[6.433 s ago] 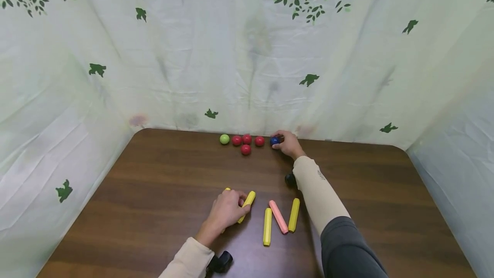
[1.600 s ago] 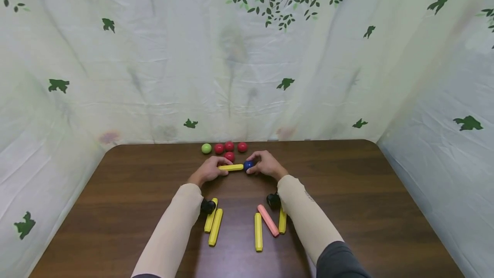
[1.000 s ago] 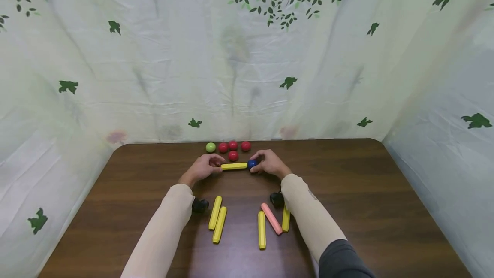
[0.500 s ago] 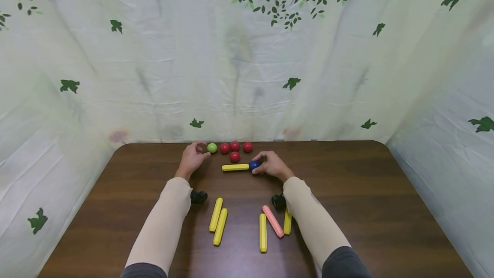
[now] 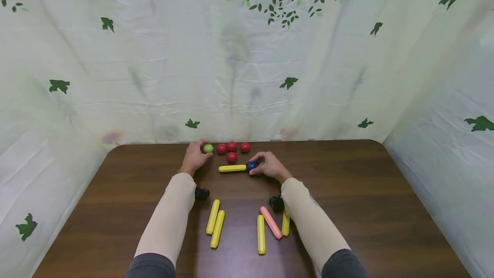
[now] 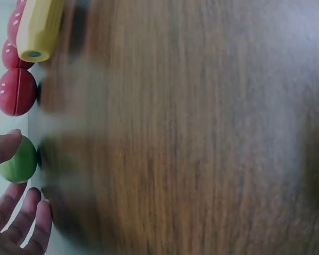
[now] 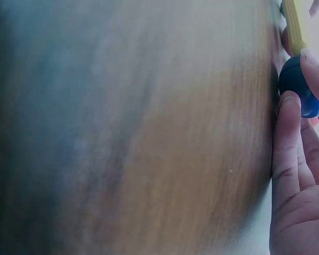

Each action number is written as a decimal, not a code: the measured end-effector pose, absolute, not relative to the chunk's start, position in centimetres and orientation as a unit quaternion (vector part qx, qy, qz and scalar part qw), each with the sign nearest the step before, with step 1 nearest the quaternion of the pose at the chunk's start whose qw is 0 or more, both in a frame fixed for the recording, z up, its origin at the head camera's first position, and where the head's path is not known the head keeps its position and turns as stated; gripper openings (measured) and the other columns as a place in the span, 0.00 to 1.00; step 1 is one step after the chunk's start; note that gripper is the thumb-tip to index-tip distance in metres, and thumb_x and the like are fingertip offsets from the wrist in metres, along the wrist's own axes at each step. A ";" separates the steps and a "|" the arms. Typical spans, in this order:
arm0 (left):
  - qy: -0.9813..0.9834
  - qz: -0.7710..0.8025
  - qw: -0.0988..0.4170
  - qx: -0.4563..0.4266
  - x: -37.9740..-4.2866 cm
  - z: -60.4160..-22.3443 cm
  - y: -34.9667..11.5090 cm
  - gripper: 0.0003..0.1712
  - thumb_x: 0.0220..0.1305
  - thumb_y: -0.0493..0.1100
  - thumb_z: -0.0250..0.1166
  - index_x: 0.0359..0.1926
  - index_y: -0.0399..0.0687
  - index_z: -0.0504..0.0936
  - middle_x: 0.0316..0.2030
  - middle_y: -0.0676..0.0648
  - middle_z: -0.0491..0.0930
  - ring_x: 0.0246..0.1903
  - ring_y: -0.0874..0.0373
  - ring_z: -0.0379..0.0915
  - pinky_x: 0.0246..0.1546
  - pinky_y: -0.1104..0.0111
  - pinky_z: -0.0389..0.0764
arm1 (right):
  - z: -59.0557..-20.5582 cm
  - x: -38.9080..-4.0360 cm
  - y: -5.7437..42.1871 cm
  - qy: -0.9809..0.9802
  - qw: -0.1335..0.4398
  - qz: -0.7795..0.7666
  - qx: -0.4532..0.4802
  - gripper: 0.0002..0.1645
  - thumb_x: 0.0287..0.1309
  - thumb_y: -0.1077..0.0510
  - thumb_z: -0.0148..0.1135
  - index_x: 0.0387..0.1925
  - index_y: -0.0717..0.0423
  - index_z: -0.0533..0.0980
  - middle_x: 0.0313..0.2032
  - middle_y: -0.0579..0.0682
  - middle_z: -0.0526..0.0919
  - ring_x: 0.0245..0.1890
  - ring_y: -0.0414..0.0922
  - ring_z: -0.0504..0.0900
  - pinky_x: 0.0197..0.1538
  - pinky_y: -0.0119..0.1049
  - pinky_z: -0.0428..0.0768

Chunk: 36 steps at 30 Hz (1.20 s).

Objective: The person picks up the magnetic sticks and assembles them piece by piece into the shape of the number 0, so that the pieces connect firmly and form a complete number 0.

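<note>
My left hand (image 5: 193, 157) is at the far edge of the table with thumb and fingers around a green ball (image 5: 208, 148). In the left wrist view the thumb and a fingertip touch opposite sides of the green ball (image 6: 22, 163). My right hand (image 5: 271, 166) pinches a blue ball (image 5: 251, 166), which meets the right end of a yellow stick (image 5: 232, 168) lying crosswise. A hole shows in the stick's free end (image 6: 36, 50) in the left wrist view. In the right wrist view fingers partly cover the blue ball (image 7: 293, 77).
Several red balls (image 5: 232, 146) sit between the hands near the table's back edge. Two yellow sticks (image 5: 218, 229) lie front left. A pink stick (image 5: 271, 223) lies front right between two yellow sticks (image 5: 261, 235), one partly under the right sleeve. A leaf-patterned curtain (image 5: 231, 76) hangs behind the table (image 5: 347, 183).
The right hand has brought the blue ball from the back edge to the yellow stick's end. My left hand has let go of that stick and moved back left to grip the green ball.
</note>
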<state>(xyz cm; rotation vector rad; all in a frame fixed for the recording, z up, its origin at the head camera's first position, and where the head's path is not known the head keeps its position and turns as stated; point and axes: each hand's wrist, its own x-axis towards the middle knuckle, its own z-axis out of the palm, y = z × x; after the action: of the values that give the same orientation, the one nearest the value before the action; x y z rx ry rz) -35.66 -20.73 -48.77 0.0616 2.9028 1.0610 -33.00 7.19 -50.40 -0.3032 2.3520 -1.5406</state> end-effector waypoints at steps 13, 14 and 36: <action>0.934 0.355 0.040 -0.001 -34.0 -47.8 -22.4 0.20 0.63 0.40 0.62 0.55 0.39 0.76 0.55 0.35 0.73 0.53 0.43 0.68 0.54 0.52 0.71 | -50.0 -32.6 6.7 0.820 0.157 -0.539 -0.109 0.18 0.46 0.69 0.73 0.42 0.61 0.80 0.33 0.55 0.84 0.26 0.42 0.81 0.31 0.33 0.80; 0.932 0.359 0.045 -0.001 -33.8 -47.7 -22.5 0.21 0.63 0.41 0.63 0.56 0.39 0.76 0.55 0.35 0.73 0.53 0.43 0.68 0.53 0.52 0.72 | -49.9 -32.7 6.7 0.820 0.157 -0.540 -0.109 0.18 0.46 0.69 0.73 0.42 0.61 0.80 0.34 0.55 0.84 0.26 0.42 0.81 0.31 0.33 0.80; 0.887 0.452 0.077 0.054 -29.8 -48.4 -22.1 0.20 0.61 0.37 0.67 0.53 0.34 0.79 0.49 0.35 0.80 0.50 0.43 0.78 0.49 0.56 0.78 | -50.1 -32.6 6.9 0.826 0.142 -0.536 -0.101 0.18 0.46 0.68 0.74 0.41 0.60 0.81 0.41 0.55 0.82 0.32 0.43 0.80 0.35 0.34 0.81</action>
<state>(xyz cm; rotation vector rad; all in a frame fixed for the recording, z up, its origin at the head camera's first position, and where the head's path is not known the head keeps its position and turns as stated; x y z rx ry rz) -29.85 -22.10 -48.37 0.1625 2.6571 1.3546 -32.55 6.86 -50.07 -0.2917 2.3838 -1.5461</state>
